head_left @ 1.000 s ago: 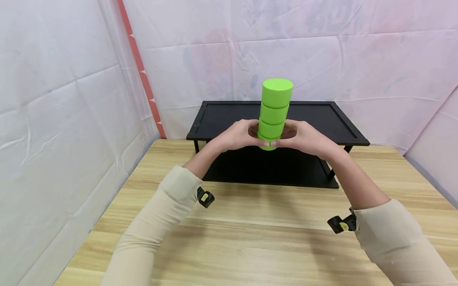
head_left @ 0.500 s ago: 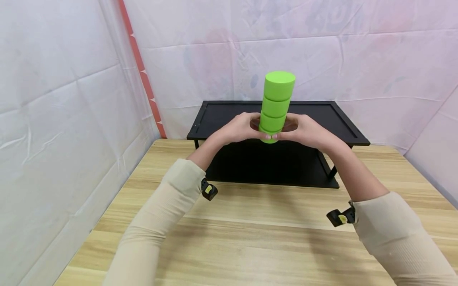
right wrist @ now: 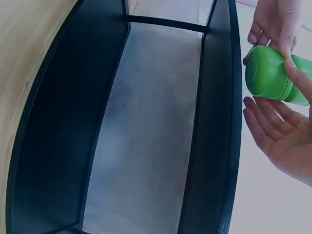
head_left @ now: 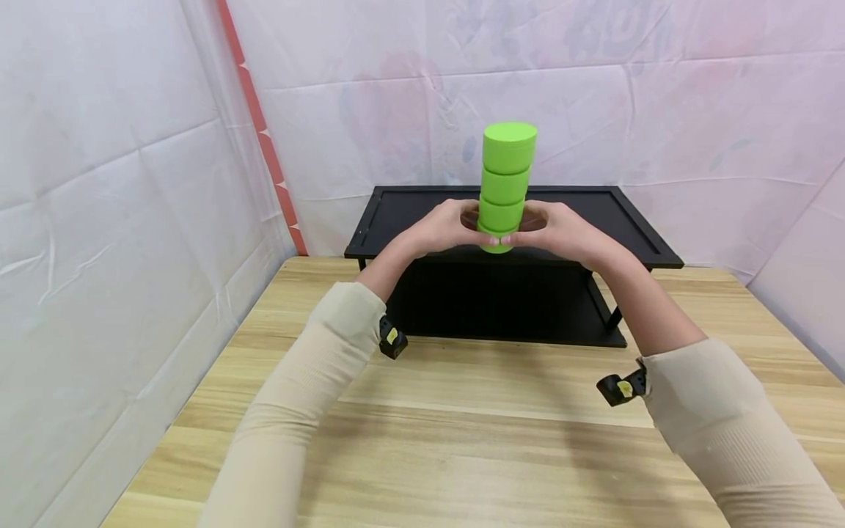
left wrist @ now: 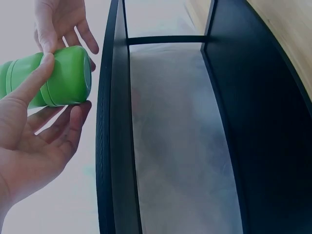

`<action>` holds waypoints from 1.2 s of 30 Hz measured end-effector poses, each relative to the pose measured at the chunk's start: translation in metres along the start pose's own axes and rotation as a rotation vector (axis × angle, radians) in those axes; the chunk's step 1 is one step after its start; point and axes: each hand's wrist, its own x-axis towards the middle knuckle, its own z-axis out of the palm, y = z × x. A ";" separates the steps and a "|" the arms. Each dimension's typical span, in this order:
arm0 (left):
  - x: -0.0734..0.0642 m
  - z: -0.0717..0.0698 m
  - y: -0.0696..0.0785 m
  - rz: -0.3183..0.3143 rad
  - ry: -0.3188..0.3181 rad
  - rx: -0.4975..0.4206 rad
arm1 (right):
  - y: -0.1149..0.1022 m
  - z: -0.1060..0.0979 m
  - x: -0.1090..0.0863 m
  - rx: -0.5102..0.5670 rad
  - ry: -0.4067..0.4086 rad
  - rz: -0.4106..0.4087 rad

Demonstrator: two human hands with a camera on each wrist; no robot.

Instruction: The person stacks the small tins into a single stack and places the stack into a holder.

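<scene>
A tall bright green cylinder [head_left: 505,187] with several grooves round it, perhaps a stacked container, stands nearly upright in the air in the head view. My left hand [head_left: 446,226] holds its lower part from the left, and my right hand [head_left: 560,229] from the right. The two thumbs meet on its near side. In the left wrist view, the green cylinder [left wrist: 68,75] has its rounded base a little apart from the top board of a black two-tier rack [left wrist: 105,146]. The right wrist view also shows the base of the green cylinder [right wrist: 268,73] beside that board.
The black rack [head_left: 409,220] has a raised rim, a lower board and thin legs. It stands at the back of a wood-grain table [head_left: 462,440]. White sheeting [head_left: 132,220] hangs on the left and behind, with a red strip [head_left: 260,132] near the corner.
Both hands have lifted the green cylinder higher and carried it forward. Its lower end has risen from in front of the lower board to the rack's upper front edge.
</scene>
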 end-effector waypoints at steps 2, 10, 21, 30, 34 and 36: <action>0.002 -0.001 -0.001 0.001 0.000 -0.009 | 0.001 -0.001 0.002 0.000 0.003 0.002; 0.007 -0.005 -0.006 -0.011 0.001 -0.031 | 0.005 0.001 0.010 0.040 0.011 0.006; 0.012 -0.006 -0.012 -0.042 0.022 -0.037 | 0.010 0.004 0.017 0.026 0.024 0.002; 0.017 -0.002 -0.017 -0.049 0.075 -0.081 | 0.011 0.001 0.020 0.023 0.033 0.022; 0.020 0.000 -0.020 -0.058 0.086 -0.095 | 0.013 0.001 0.022 0.021 0.039 0.029; 0.021 0.001 -0.022 -0.059 0.091 -0.096 | 0.015 0.001 0.024 0.017 0.041 0.030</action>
